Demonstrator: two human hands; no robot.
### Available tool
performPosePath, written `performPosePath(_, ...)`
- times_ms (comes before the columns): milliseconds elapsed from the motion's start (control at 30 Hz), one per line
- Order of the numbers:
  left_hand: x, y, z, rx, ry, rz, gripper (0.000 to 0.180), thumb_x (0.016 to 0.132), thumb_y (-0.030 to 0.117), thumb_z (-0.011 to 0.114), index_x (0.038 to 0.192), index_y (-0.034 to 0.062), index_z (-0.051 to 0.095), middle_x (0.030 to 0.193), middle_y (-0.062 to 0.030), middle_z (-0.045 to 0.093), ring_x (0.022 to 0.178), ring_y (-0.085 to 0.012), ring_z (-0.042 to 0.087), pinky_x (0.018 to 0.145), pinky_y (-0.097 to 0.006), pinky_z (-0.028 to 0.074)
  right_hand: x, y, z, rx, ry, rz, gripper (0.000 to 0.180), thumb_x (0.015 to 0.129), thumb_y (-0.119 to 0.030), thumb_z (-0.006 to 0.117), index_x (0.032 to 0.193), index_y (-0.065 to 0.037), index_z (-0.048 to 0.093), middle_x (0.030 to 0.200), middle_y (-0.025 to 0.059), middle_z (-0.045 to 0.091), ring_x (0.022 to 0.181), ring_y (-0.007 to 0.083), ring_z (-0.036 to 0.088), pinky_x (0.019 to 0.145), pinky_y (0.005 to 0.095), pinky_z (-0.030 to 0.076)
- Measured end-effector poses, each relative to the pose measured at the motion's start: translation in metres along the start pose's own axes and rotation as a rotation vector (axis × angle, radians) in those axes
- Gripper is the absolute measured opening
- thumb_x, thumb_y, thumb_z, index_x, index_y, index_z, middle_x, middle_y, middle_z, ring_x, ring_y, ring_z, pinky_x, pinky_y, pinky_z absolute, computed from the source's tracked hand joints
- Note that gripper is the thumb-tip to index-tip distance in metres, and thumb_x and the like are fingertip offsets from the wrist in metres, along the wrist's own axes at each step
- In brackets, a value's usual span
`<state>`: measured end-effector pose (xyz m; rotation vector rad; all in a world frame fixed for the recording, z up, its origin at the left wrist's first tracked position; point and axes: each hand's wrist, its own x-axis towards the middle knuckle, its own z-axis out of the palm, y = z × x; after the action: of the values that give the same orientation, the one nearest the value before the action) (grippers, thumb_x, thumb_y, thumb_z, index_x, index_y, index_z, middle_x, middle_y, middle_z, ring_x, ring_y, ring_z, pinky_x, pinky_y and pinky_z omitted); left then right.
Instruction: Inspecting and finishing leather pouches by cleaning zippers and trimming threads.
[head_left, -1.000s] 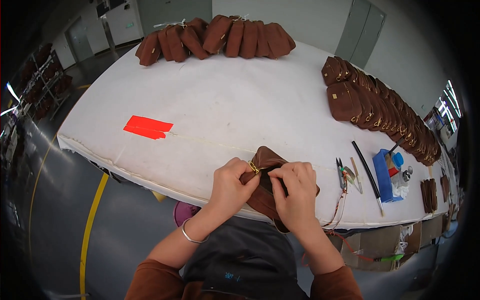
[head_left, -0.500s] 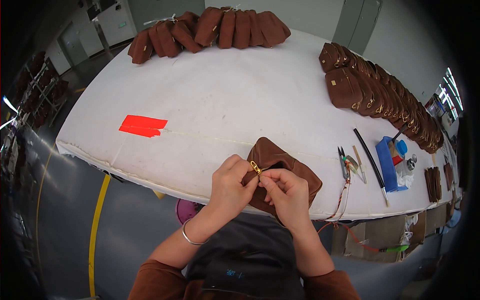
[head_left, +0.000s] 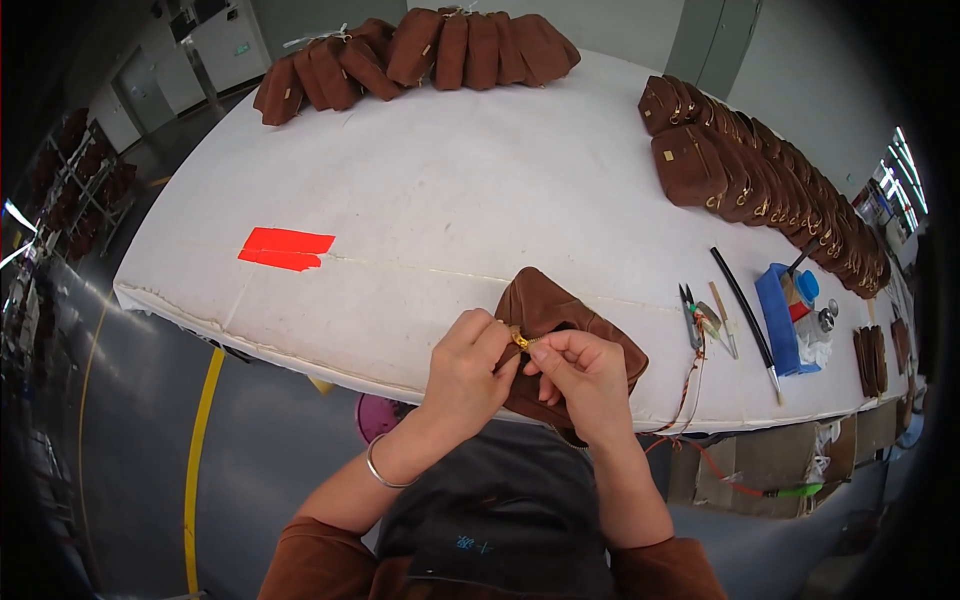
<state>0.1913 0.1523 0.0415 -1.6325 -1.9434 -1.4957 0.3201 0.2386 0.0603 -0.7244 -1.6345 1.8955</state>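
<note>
The left hand (head_left: 468,368) and right hand (head_left: 588,380), fingers closed, pinch a gold zipper pull (head_left: 521,341) on the brown pouch (head_left: 560,315) at the table's (head_left: 450,190) six o'clock edge. Red tape (head_left: 285,248) lies at nine o'clock, tools (head_left: 705,320) at three.

Soft brown suede-like pouch (head_left: 560,320) with a gold metal zipper pull (head_left: 520,341). Pouch lies crumpled at the near table edge, partly overhanging it, under and between both hands. Upper corner projects beyond the fingertips, away from the person; lower portion hidden behind the right hand. Zipper pull sits between the two thumbs, just where the hands meet. Whether the zipper is open or closed cannot be told.
</note>
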Motion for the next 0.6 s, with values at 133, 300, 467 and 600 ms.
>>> performPosePath(133, -0.001, 0.000, 0.001, 0.013, -0.010, 0.040, 0.026, 0.065, -0.010, 0.070, 0.088, 0.0000, 0.064, 0.078, -0.0115, 0.056, 0.070, -0.0292, 0.059, 0.057, -0.035, 0.048, 0.001, 0.001, -0.002, 0.016, -0.009, 0.003, 0.011, 0.092, -0.007, 0.062, 0.091, 0.004, 0.066, 0.073, 0.0039, 0.066, 0.051, 0.0035, 0.053, 0.045, 0.0178, 0.042)
performPosePath(300, -0.003, -0.002, 0.001, 0.012, 0.002, 0.033, 0.025, 0.065, -0.009, 0.070, 0.087, -0.0002, 0.064, 0.080, -0.0117, 0.057, 0.069, -0.0292, 0.060, 0.056, -0.035, 0.048, 0.001, 0.005, 0.005, -0.030, 0.035, -0.030, 0.011, 0.091, -0.005, 0.062, 0.083, 0.003, 0.063, 0.068, 0.0017, 0.063, 0.051, 0.0030, 0.052, 0.045, 0.0184, 0.041)
performPosePath(467, 0.000, 0.000, -0.006, -0.031, -0.018, -0.177, 0.016, 0.069, -0.004, 0.075, 0.080, 0.0005, 0.064, 0.080, -0.0102, 0.059, 0.064, -0.0180, 0.060, 0.055, -0.028, 0.048, 0.005, 0.026, 0.004, -0.261, 0.095, -0.105, 0.009, 0.090, -0.004, 0.062, 0.083, 0.002, 0.062, 0.066, -0.0003, 0.061, 0.053, 0.0025, 0.052, 0.046, 0.0193, 0.042)
performPosePath(600, -0.003, -0.005, -0.012, -0.153, -0.031, -0.223, 0.019, 0.075, 0.000, 0.076, 0.088, 0.0013, 0.062, 0.085, -0.0055, 0.062, 0.074, -0.0103, 0.060, 0.059, -0.024, 0.049, -0.001, 0.019, 0.004, -0.173, 0.072, -0.064, 0.008, 0.090, -0.004, 0.063, 0.086, 0.002, 0.063, 0.066, -0.0001, 0.061, 0.054, 0.0027, 0.053, 0.047, 0.0194, 0.042)
